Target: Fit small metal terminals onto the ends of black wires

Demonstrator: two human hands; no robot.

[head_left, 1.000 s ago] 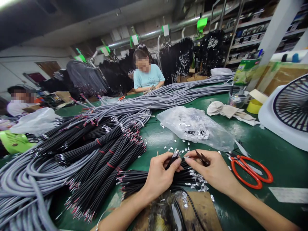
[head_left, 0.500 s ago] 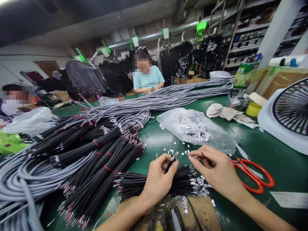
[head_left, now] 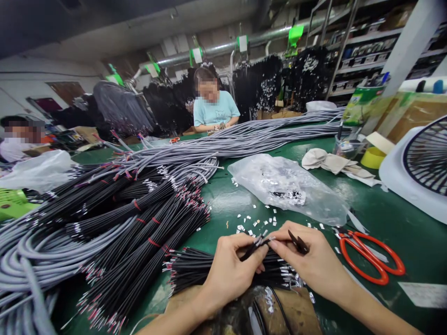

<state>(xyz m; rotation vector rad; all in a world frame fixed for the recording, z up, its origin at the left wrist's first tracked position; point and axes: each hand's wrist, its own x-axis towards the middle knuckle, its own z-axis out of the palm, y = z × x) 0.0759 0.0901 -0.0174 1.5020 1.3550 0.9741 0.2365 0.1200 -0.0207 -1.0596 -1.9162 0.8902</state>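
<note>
My left hand is closed around a few short black cables, their stripped silvery ends pointing up and right. Thumb and forefinger of my right hand pinch at the tip of one of these cables. Tucked in the same hand is a dark pair of tweezers, its points sticking out above the fingers. Below both hands lies a bundle of black cables, partly covered by my left hand. Small silvery foil pieces are scattered just beyond my fingers.
Red-handled scissors rest to the right, beside a white fan. A clear plastic bag lies ahead. Tied black cable bundles and long grey cables cover the left and back. Across the table sits a co-worker.
My right hand has moved left to meet the cable ends in my left hand. The tweezers now stand more upright in my right hand.
</note>
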